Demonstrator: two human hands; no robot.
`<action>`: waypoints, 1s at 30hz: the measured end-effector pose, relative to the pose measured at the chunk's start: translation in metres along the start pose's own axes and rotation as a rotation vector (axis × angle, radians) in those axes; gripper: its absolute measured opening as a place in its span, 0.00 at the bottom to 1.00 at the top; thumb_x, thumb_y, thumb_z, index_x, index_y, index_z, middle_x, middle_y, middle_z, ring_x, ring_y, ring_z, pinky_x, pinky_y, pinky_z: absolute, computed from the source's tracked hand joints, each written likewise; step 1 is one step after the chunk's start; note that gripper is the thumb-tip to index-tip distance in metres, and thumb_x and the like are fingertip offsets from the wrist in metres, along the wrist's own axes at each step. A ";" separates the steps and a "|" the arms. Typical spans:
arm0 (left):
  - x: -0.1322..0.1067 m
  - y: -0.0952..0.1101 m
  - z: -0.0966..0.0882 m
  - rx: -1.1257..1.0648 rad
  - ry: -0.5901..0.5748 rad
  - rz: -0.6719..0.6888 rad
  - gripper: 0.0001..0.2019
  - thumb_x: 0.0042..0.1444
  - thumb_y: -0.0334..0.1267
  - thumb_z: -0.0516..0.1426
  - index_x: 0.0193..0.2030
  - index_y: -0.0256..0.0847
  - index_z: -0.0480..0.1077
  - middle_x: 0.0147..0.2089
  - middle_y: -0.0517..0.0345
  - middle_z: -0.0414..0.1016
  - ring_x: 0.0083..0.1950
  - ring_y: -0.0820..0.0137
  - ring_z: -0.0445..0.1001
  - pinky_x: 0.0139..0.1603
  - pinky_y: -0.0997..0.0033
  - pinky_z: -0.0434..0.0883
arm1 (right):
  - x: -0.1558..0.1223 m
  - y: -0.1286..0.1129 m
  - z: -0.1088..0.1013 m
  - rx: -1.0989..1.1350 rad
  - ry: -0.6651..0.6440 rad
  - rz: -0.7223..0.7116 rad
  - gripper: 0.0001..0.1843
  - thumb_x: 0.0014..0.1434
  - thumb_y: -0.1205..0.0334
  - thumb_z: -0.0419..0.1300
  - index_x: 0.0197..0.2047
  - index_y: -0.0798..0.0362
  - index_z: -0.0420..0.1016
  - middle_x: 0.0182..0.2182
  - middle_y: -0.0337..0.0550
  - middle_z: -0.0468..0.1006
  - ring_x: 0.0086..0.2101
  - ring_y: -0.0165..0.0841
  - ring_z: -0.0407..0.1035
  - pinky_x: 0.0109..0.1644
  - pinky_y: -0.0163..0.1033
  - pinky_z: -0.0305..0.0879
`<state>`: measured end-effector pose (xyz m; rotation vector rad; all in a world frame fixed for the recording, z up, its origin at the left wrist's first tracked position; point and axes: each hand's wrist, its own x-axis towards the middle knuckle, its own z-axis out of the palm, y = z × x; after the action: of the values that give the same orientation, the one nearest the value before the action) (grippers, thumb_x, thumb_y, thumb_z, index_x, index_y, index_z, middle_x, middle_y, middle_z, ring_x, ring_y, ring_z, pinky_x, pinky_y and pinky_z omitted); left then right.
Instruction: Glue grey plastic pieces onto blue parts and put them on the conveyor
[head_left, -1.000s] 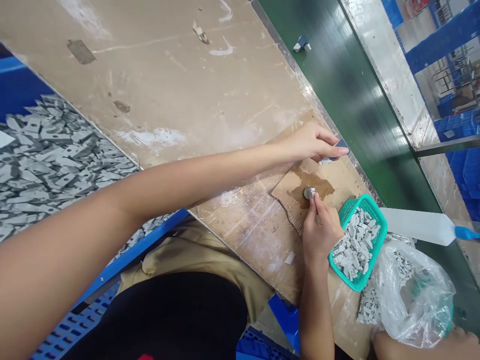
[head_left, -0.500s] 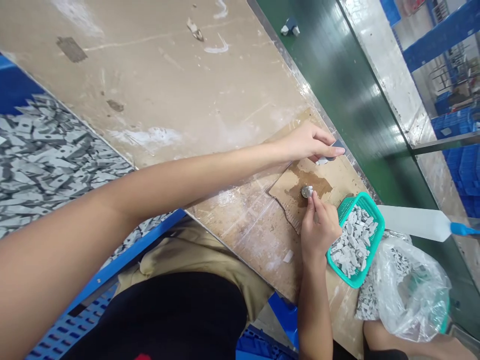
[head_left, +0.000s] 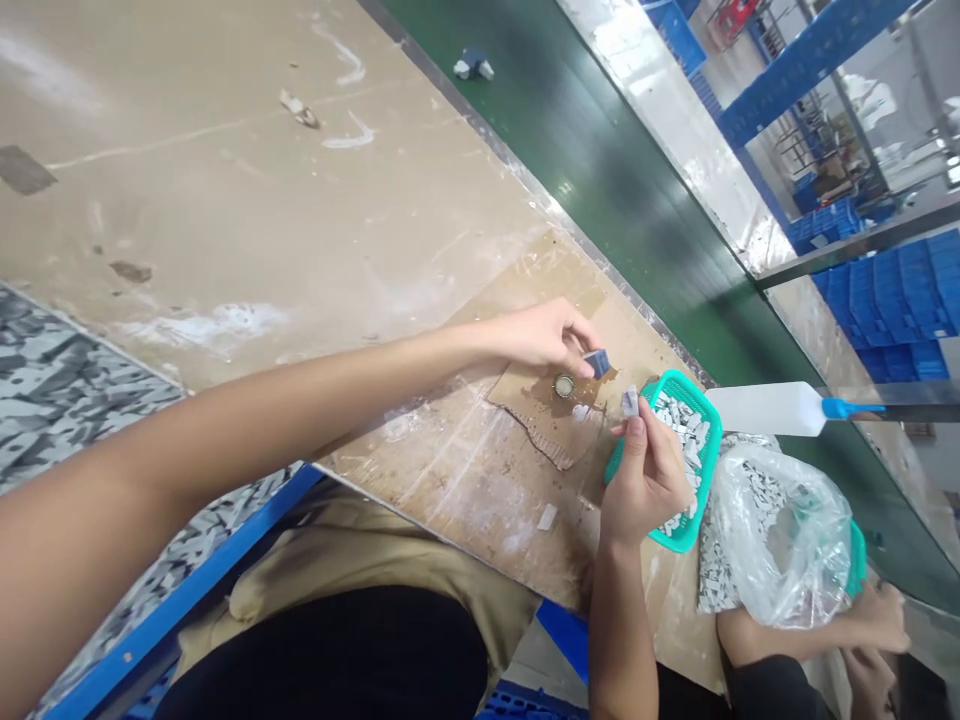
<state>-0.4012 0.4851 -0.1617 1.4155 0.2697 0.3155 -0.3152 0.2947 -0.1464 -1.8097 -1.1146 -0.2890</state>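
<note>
As we hold the dark blue block (head_left: 597, 363) pinched in the left grip (head_left: 549, 338) over damp cardboard (head_left: 540, 415), the right grip (head_left: 646, 488) pinches a small grey piece (head_left: 630, 402) near it. Beside the block, a small round dish (head_left: 563, 386) sits on the cardboard. We judge the handling partway: both parts are picked up but not in contact, and many loose pieces (head_left: 684, 420) in the green basket (head_left: 711, 455) appear left. Farther off, a blue-and-white item (head_left: 473, 65) rests on the green belt (head_left: 540, 110).
</note>
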 end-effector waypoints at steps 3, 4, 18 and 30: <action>-0.002 -0.003 0.012 -0.025 -0.105 0.018 0.10 0.43 0.31 0.67 0.35 0.34 0.80 0.31 0.50 0.79 0.31 0.70 0.75 0.31 0.75 0.67 | 0.002 0.003 -0.006 0.066 0.018 -0.010 0.11 0.64 0.63 0.59 0.47 0.51 0.81 0.32 0.43 0.79 0.28 0.30 0.72 0.35 0.40 0.70; -0.003 -0.004 0.016 -0.027 -0.117 0.026 0.11 0.43 0.32 0.68 0.36 0.34 0.80 0.32 0.50 0.79 0.31 0.70 0.76 0.32 0.75 0.68 | 0.003 0.004 -0.008 0.086 0.018 -0.018 0.11 0.64 0.65 0.59 0.47 0.51 0.81 0.32 0.42 0.79 0.28 0.30 0.72 0.35 0.40 0.70; -0.011 -0.001 0.038 -0.092 -0.105 0.106 0.12 0.41 0.31 0.69 0.35 0.34 0.79 0.33 0.53 0.79 0.32 0.72 0.74 0.35 0.75 0.71 | 0.005 0.006 -0.018 0.093 -0.111 -0.151 0.17 0.62 0.72 0.60 0.50 0.45 0.79 0.35 0.40 0.80 0.35 0.31 0.73 0.40 0.39 0.71; -0.020 0.009 0.052 0.069 0.115 0.142 0.04 0.42 0.29 0.64 0.28 0.35 0.77 0.29 0.56 0.72 0.29 0.74 0.69 0.30 0.77 0.66 | -0.001 0.008 -0.016 0.060 -0.137 -0.212 0.29 0.61 0.78 0.53 0.57 0.37 0.73 0.35 0.40 0.78 0.35 0.30 0.73 0.37 0.39 0.71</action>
<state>-0.4011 0.4305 -0.1461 1.4904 0.2763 0.5097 -0.3049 0.2801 -0.1435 -1.6800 -1.4011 -0.2560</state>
